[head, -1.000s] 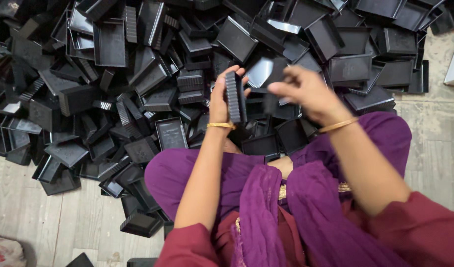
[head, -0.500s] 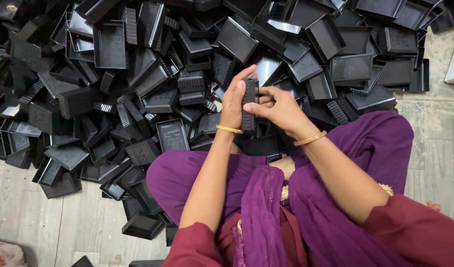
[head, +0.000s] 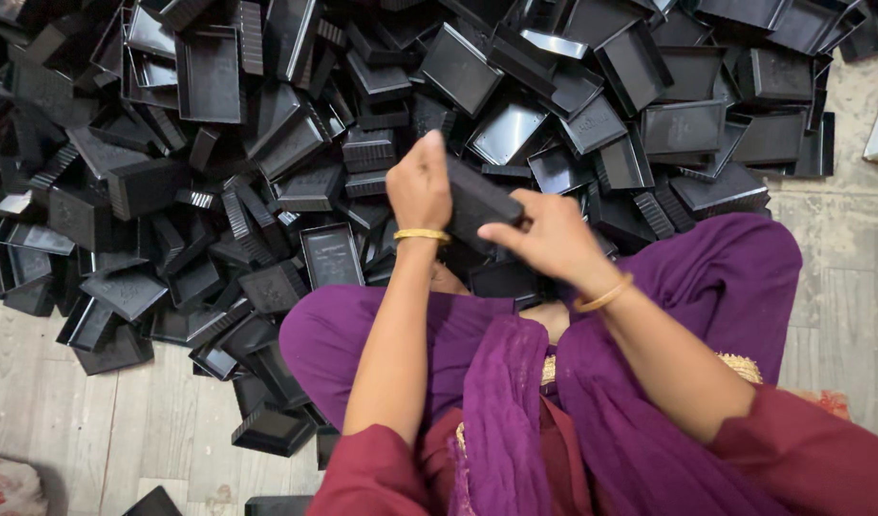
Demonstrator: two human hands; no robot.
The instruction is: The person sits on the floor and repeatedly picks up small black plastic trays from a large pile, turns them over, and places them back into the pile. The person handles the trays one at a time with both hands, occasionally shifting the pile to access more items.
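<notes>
A stack of black plastic trays (head: 479,203) sits between the person's two hands, held above the lap at the near edge of the big heap. The left hand (head: 418,183) is closed around its left side, fingers wrapped over the far edge; the right hand (head: 546,232) presses on its right end, fingers curled onto the rim. Both wrists carry gold bangles. Beyond the hands the pile of black trays (head: 210,76) spreads across the pale floor (head: 105,430), some upright, some tipped on edge. Purple cloth (head: 716,277) covers the knees on either side.

The held trays seem only loosely nested, so uneven pressure from the right hand could likely make one slide out and drop into the heap; a tray seated crookedly might jam.

Half a second ago the stack stood nearly upright in the left hand; now it lies tilted flatter, and the right hand has shifted lower and to the right end.
</notes>
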